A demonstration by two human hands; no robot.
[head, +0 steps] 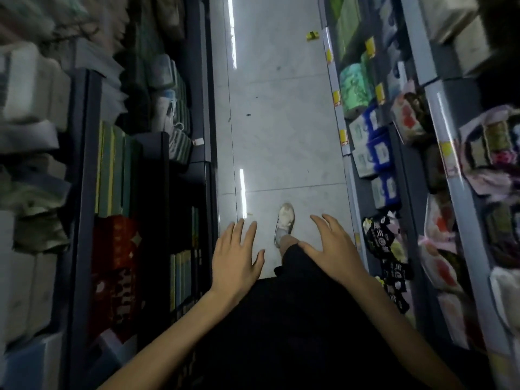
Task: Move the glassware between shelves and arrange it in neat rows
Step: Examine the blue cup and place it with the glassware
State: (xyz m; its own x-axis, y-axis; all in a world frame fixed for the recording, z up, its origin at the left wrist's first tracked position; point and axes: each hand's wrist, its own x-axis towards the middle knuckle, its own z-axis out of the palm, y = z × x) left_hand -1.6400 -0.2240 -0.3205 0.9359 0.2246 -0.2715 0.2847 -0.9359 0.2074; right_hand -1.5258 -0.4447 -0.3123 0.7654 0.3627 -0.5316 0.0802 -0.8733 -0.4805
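Note:
No glassware shows in the head view. I look down a narrow shop aisle. My left hand [236, 257] is stretched out in front of me with fingers spread and holds nothing. My right hand [330, 246] is held out the same way, fingers spread and empty. Both hands hover above the grey tiled floor [281, 122], between the two shelf racks. Below them are my dark clothing and one white shoe [284, 222] stepping forward.
The left shelf rack [84, 192] holds boxed goods, green and red packs and white boxes. The right shelf rack [447, 153] carries packets, tissue packs and yellow price tags. A small yellow scrap [311, 35] lies on the floor far ahead.

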